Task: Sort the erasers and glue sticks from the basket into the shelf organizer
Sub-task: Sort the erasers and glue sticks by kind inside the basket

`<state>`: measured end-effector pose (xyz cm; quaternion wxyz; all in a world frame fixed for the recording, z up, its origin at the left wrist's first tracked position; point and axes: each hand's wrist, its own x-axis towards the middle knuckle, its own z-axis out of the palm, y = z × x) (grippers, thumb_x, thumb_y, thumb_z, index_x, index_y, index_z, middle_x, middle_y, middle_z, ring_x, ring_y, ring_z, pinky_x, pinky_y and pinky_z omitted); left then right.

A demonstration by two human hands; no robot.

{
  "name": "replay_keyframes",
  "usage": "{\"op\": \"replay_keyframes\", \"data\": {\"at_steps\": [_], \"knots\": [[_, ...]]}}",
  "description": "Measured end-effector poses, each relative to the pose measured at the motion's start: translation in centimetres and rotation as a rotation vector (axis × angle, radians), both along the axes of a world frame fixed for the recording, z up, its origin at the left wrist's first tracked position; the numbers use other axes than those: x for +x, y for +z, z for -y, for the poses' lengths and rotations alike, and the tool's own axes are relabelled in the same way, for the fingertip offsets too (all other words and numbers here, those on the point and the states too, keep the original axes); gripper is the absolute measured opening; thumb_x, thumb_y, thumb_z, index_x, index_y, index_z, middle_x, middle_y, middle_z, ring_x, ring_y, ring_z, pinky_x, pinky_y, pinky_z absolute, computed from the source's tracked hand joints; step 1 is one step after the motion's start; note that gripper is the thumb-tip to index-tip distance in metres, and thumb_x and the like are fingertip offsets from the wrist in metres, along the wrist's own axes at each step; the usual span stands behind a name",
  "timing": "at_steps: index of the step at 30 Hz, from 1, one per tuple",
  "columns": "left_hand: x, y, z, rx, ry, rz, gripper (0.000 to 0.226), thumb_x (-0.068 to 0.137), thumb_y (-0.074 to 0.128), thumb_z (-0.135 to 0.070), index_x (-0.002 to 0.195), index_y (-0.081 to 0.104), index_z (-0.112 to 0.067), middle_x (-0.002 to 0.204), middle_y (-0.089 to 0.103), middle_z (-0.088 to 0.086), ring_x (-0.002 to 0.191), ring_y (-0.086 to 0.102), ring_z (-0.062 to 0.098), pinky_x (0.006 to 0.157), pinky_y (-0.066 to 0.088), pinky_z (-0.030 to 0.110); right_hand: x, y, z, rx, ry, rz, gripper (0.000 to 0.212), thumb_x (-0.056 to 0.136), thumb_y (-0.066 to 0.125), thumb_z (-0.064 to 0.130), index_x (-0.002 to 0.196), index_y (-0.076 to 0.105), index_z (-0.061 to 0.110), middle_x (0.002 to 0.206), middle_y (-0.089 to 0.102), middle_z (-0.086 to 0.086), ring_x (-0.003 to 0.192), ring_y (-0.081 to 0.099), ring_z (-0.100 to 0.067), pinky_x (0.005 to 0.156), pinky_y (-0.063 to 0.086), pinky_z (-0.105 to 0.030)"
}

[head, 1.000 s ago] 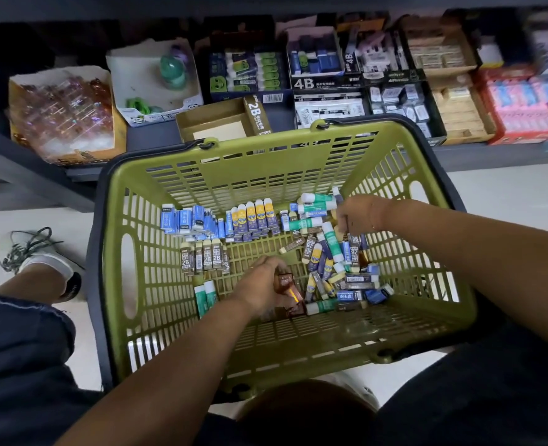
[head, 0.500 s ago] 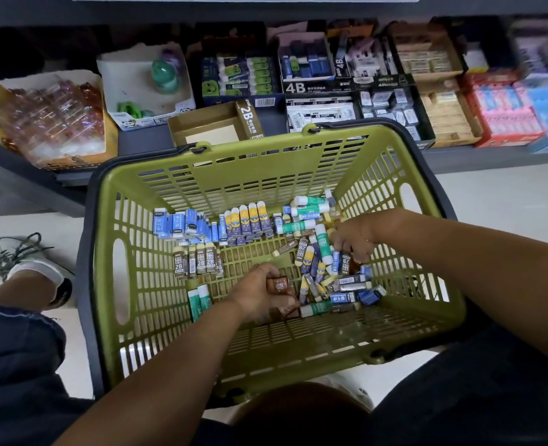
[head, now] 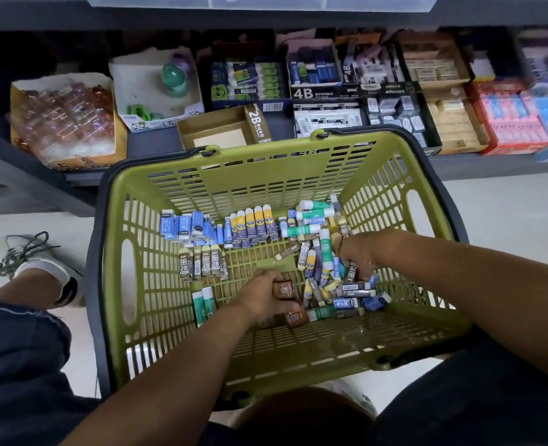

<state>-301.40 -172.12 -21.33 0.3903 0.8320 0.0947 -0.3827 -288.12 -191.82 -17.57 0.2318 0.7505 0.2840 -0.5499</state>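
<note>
Shelf: "2B" in white on the raised flap of an open brown carton (head: pixel 255 122). "4B", large, on the front of a black display box (head: pixel 317 91). "4B" again, sideways, on the neighbouring box (head: pixel 347 70). Basket (head: pixel 266 175): "2B" on the brown-sleeved erasers (head: pixel 205 263) lined in a row. Other print too small to read.

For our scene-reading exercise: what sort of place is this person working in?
Probably a stationery shop: a green shopping basket holding loose erasers and glue sticks sits before a low shelf lined with open display boxes, including a 4B box.
</note>
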Motion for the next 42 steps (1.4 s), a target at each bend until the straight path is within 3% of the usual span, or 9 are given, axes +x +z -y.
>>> {"op": "replay_keyframes", "data": {"at_steps": [7,13,18,23,28,30,34,38,42], "knots": [[0.1,-0.3,-0.3,-0.081,0.092,-0.072,0.072,0.069,0.085,-0.030,0.132,0.050,-0.020,0.131,0.047,-0.003,0.121,0.048,0.019,0.108,0.038,0.033,0.1,-0.6,-0.1,-0.053,0.018,0.002,0.083,0.078,0.078,0.019,0.146,0.032,0.005,0.140,0.046,-0.013,0.121,0.051,-0.028,0.093,0.049,-0.035],[0.2,0.0,-0.4,-0.073,0.082,-0.099,0.072,0.072,0.083,-0.018,0.135,0.050,-0.018,0.136,0.049,0.001,0.124,0.048,0.022,0.108,0.039,0.035,-0.2,-1.0,-0.3,-0.126,0.038,0.023,0.096,0.075,0.080,0.024,0.149,0.022,0.006,0.143,0.042,-0.013,0.124,0.050,-0.030,0.099,0.047,-0.041],[0.3,0.0,-0.7,-0.121,0.115,-0.134,0.069,0.073,0.082,-0.015,0.135,0.051,-0.017,0.135,0.051,0.001,0.123,0.049,0.021,0.105,0.038,0.029,-0.3,-1.3,0.0,-0.128,0.038,-0.003,0.076,0.077,0.076,0.034,0.140,0.044,0.007,0.123,0.055,-0.005,0.104,0.059,-0.024,0.084,0.052,-0.035],[0.3,0.2,-0.7,-0.066,0.060,-0.111,0.068,0.075,0.081,-0.021,0.135,0.050,-0.019,0.135,0.046,-0.003,0.127,0.045,0.020,0.106,0.034,0.027,-0.1,0.8,0.0,-0.100,-0.040,0.002,0.066,0.074,0.081,0.022,0.129,0.051,0.003,0.127,0.057,-0.010,0.110,0.058,-0.027,0.085,0.052,-0.035],[0.4,0.5,-0.7,-0.071,0.058,-0.124,0.069,0.073,0.081,-0.026,0.135,0.051,-0.022,0.138,0.047,0.002,0.126,0.047,0.025,0.111,0.037,0.043,3.0,4.8,-1.4,0.065,-0.079,0.124,0.047,0.078,0.075,0.016,0.115,0.057,-0.006,0.101,0.062,-0.008,0.088,0.060,-0.021,0.079,0.053,-0.033],[0.4,0.5,-1.0,-0.111,0.097,-0.127,0.058,0.079,0.077,-0.025,0.132,0.053,-0.021,0.136,0.051,0.002,0.125,0.048,0.023,0.111,0.035,0.039,2.8,5.3,-2.7,0.228,-0.144,0.155,0.046,0.081,0.073,0.023,0.116,0.059,-0.003,0.101,0.063,-0.008,0.087,0.060,-0.021,0.077,0.053,-0.030],[0.4,1.0,-2.1,-0.146,0.198,-0.105,0.027,0.094,0.060,-0.020,0.120,0.063,-0.017,0.119,0.062,-0.001,0.102,0.058,0.015,0.091,0.044,0.029,-1.8,3.3,-5.4,0.427,-0.383,-0.065,0.033,0.082,0.071,0.017,0.113,0.063,0.010,0.111,0.065,-0.009,0.080,0.061,-0.017,0.068,0.052,-0.030],[0.3,1.3,-2.8,-0.145,0.304,-0.134,0.023,0.100,0.048,-0.029,0.111,0.065,-0.019,0.111,0.066,0.000,0.097,0.061,0.015,0.093,0.048,0.033,-5.3,-0.5,-6.6,0.555,-0.385,0.018,0.044,0.078,0.075,0.020,0.116,0.054,0.018,0.119,0.049,-0.002,0.106,0.053,-0.020,0.086,0.047,-0.029],[0.2,1.3,-2.9,-0.161,0.330,-0.148,0.025,0.095,0.056,-0.038,0.110,0.066,-0.021,0.115,0.066,0.001,0.102,0.063,0.017,0.103,0.046,0.042,-5.8,-1.4,-6.1,0.586,-0.432,-0.023,0.038,0.078,0.076,0.022,0.112,0.060,0.017,0.112,0.048,0.000,0.101,0.051,-0.015,0.084,0.044,-0.026]]}}
